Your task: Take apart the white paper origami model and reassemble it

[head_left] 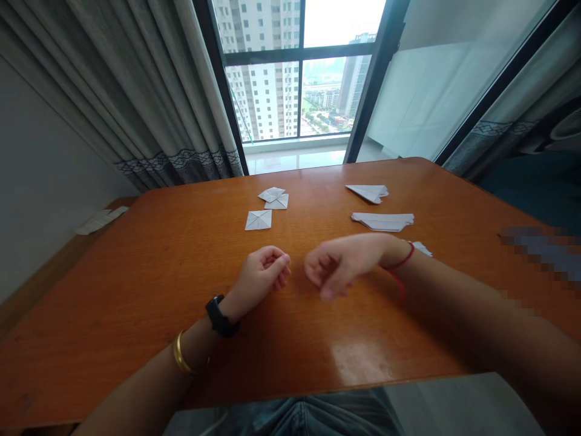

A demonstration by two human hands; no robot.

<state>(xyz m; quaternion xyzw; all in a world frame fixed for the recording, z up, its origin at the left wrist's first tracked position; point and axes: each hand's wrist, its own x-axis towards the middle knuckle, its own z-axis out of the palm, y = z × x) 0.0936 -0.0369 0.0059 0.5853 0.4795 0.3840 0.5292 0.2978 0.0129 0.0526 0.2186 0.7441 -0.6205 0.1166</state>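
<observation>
Denim [302,418] is seen at the near edge of the orange-brown wooden table [136,315]. Left forearm is marked by a gold bangle [180,353] and black watch [221,318]. Left hand [259,277]: fingers curled in, thumb laid against them, nothing seen pinched. Right hand [347,263]: blurred, fingers bent down, thumb pointed nearward; fingertip contact can't be told, no paper seen in it. Red cord [411,257] worn at that wrist.

Step, as judged: between grips, no fold being worked. Any paper pickup would call for a forward reach and a flat edge pinched without creasing.

Just beyond the right wrist, a folded piece [422,248] is partly hidden. Farther: long folded strip [384,221] on the right, square packet [258,220] on the left. Behind these: pointed wedge [370,193] right, two overlapped packets [276,201] left. All flat on the table.

Surface is glossy, glare near the front edge. At far left, papers [100,221] lie beside the wall. Grey curtain [181,121] hung left, dark-framed window [299,57] ahead, tower blocks [263,91] outside. Right-side patch is pixelated, can't be read.
</observation>
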